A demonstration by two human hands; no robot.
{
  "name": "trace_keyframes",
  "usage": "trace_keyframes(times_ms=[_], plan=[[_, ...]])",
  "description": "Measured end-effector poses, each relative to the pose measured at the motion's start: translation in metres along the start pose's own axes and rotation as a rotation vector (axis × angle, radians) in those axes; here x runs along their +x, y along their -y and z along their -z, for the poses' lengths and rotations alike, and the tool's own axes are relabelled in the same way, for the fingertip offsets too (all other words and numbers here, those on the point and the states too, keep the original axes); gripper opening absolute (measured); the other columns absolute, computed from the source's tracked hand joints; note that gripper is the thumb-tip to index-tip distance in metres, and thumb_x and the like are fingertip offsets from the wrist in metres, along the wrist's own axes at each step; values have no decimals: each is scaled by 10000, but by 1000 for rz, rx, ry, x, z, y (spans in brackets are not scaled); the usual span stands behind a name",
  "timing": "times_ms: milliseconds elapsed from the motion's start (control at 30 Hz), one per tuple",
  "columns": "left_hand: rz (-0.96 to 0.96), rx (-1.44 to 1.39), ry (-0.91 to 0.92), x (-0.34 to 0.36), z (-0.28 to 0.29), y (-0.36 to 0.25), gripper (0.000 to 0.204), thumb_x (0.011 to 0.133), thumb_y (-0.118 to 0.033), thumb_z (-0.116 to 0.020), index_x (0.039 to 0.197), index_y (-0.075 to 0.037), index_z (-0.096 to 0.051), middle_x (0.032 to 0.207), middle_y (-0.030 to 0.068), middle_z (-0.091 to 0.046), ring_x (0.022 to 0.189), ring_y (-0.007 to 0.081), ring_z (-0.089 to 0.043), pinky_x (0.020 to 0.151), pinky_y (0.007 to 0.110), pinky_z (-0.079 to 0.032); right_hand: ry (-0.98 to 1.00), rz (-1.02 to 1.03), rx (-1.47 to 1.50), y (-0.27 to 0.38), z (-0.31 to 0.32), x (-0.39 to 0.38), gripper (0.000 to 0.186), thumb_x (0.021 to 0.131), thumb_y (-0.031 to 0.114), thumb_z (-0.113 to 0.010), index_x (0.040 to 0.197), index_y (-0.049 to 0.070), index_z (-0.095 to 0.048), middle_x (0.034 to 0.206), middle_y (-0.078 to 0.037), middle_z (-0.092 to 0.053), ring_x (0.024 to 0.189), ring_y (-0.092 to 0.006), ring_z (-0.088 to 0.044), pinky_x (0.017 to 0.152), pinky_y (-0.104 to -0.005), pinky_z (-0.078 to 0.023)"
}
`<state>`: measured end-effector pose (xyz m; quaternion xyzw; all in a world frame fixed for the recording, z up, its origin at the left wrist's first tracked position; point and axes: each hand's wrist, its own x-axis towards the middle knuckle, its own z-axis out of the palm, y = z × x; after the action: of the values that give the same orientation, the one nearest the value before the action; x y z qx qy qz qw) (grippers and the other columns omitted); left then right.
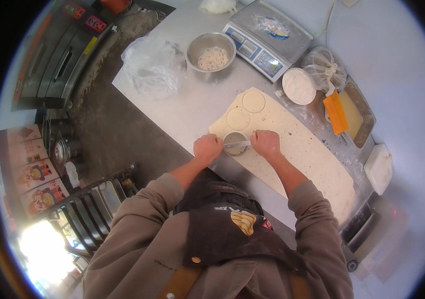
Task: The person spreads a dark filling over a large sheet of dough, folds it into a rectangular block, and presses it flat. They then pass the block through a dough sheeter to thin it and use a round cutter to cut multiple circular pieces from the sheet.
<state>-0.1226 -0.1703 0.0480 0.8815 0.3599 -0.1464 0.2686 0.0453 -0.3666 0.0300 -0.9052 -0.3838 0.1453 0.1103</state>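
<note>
A wide, flat sheet of pale dough [294, 149] lies along the steel table, dotted with small dark bits. Over its left near edge stands a round metal ring cutter [235, 132]. A short, pale flat bar [237, 145] crosses the ring's top. My left hand [208, 148] is closed round the bar's left end, and my right hand [266, 144] is closed on its right end. Beyond the cutter, two round outlines, a nearer cut circle [238, 119] and a farther cut circle [254, 101], show in the dough and still sit in the sheet.
Behind the dough stand a steel bowl [210, 67] of crumbly mix, a digital scale [267, 40] and a bowl of white powder [299, 86]. An orange-handled tool [335, 113] leans on a metal tray [367, 124] at right. Clear plastic bags [152, 65] lie at far left.
</note>
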Motion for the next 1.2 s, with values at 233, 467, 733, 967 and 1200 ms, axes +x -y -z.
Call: trace_keyframes(times_ms=[233,467,733,967,1200], plan=[[24,-6,-2,1,-2,0,401,979,-341,-543,889,-36,-788,923,246,-776,877,465,-751,844,588,-595,-5,41,19,0,5,5,384,1014,293,-583,759,63,-753,790,-179,-761,747,-390,-745,752,-542,-591],[53,86,52,4,-10,0,376,994,-320,-536,903,-49,-780,909,248,-774,873,470,-749,837,600,-590,58,15,27,1,3,7,337,974,271,-614,740,70,-748,769,-188,-749,741,-390,-730,735,-536,-566],[-54,131,1,6,-18,1,373,1005,-318,-539,845,-52,-747,878,221,-776,820,441,-756,773,588,-598,-69,104,61,-6,-11,13,262,898,243,-664,696,83,-710,714,-164,-709,678,-376,-682,694,-517,-528],[-63,35,-109,-34,-6,-6,335,988,-284,-551,868,-47,-755,860,240,-759,798,459,-737,766,598,-580,-261,197,119,-6,8,-12,248,882,221,-689,679,79,-694,706,-142,-703,687,-366,-677,692,-504,-530],[-259,53,-2,-59,-12,-22,378,998,-334,-555,817,-58,-739,848,227,-749,815,467,-724,772,603,-566,-232,82,126,-45,24,-65,241,884,219,-688,692,76,-718,723,-151,-724,703,-360,-704,685,-509,-558]])
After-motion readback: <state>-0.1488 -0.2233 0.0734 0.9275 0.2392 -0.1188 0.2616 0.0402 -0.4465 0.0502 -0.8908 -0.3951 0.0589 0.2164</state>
